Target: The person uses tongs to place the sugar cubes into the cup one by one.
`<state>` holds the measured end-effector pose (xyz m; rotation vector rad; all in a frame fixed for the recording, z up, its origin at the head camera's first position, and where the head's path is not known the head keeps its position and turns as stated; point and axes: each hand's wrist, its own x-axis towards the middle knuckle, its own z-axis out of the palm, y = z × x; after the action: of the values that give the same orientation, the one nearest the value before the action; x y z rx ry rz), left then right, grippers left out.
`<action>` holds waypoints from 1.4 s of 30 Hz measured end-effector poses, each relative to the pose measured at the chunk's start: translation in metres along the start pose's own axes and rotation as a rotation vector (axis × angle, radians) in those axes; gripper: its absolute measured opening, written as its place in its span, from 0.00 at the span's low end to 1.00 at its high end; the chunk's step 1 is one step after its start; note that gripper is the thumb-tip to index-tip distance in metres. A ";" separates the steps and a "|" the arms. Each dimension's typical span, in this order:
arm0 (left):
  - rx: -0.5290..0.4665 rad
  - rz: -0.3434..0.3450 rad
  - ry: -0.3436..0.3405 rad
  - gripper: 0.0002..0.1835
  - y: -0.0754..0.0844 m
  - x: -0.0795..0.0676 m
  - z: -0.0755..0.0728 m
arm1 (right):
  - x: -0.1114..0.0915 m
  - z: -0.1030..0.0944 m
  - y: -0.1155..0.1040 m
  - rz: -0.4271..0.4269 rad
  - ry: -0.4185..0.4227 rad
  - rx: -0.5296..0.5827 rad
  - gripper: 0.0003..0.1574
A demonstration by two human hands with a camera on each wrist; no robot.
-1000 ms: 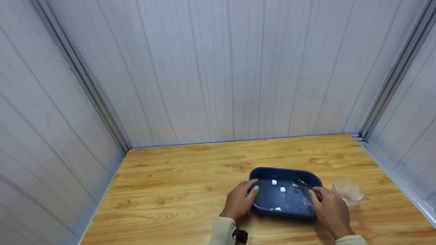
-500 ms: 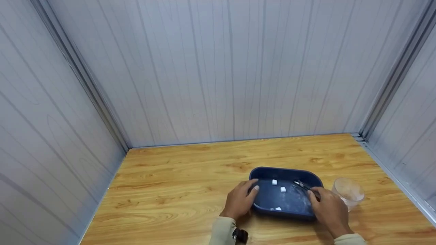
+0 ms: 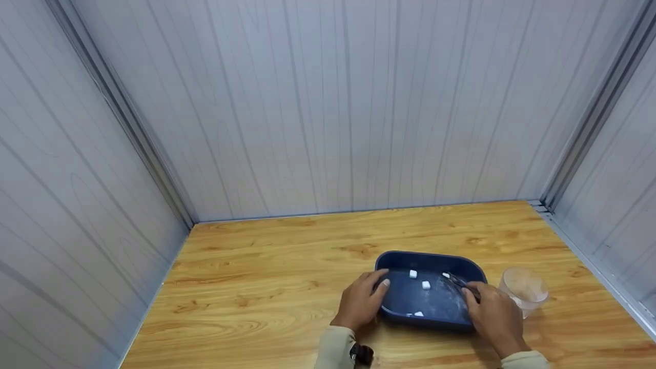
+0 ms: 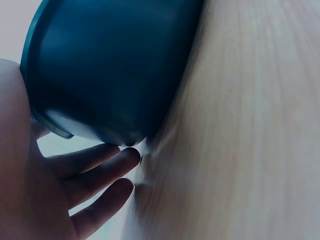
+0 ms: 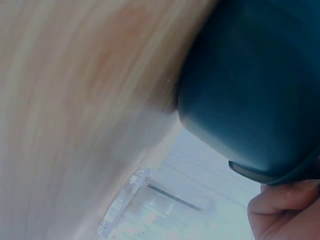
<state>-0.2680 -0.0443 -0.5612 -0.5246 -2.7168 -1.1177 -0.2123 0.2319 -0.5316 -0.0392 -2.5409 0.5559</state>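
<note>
Your left hand [image 3: 361, 301] rests on the tray [image 3: 402, 301]'s left end, fingers loosely spread, apparently steadying it. Your right hand [image 3: 496, 313] pinches tweezers [image 3: 455, 280], likely suiting such small pieces; their tips meet a white piece [image 3: 445, 275] inside the tray, near two white cubes [image 3: 426, 285]. A cup [image 3: 527, 287] stands right of the tray.

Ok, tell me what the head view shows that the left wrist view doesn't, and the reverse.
Only the head view: the right hand holding dark slender tongs, small white cubes and a clear round cup.

Only the left wrist view: the outer end wall of the dark blue rounded-corner tray, with three spread fingers of the left hand near its base.

Both: the tray, the left hand and the yellow-brown wood-grain table.
</note>
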 end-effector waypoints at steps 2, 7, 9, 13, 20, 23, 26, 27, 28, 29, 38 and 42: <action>0.000 0.001 0.003 0.24 0.001 0.000 0.000 | 0.000 0.000 0.000 -0.003 0.002 -0.002 0.11; 0.009 -0.001 0.015 0.24 0.002 0.001 0.000 | 0.000 -0.001 -0.001 0.001 -0.009 0.011 0.11; 0.010 -0.005 0.014 0.24 0.002 0.001 0.000 | 0.000 -0.001 -0.001 0.006 -0.018 0.012 0.10; 0.013 -0.013 0.010 0.24 0.002 0.001 0.000 | 0.000 -0.001 -0.001 0.013 -0.030 0.009 0.10; 0.012 -0.032 -0.001 0.23 0.002 0.001 0.001 | -0.002 0.000 0.001 -0.012 0.001 0.025 0.09; 0.011 -0.029 0.002 0.23 0.002 0.001 0.001 | -0.003 0.001 0.002 -0.024 0.017 0.030 0.08; 0.013 -0.020 0.008 0.23 0.002 0.002 0.000 | -0.002 0.001 0.002 -0.031 0.027 0.032 0.08; 0.012 -0.016 0.010 0.23 0.002 0.002 0.001 | -0.002 0.000 0.002 -0.034 0.031 0.031 0.08; 0.013 -0.015 0.009 0.23 0.002 0.002 0.000 | -0.003 0.000 0.003 -0.037 0.034 0.031 0.08; 0.011 -0.016 0.007 0.23 0.002 0.002 0.001 | -0.003 0.000 0.003 -0.038 0.036 0.032 0.08; -0.003 -0.035 -0.001 0.24 0.001 0.002 0.001 | -0.004 -0.002 0.004 -0.047 0.039 0.038 0.08; -0.004 -0.022 0.004 0.23 0.000 0.002 0.001 | -0.004 -0.002 0.003 -0.066 0.068 0.056 0.07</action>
<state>-0.2699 -0.0429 -0.5612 -0.4936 -2.7245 -1.1282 -0.2082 0.2351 -0.5327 0.0447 -2.4503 0.5893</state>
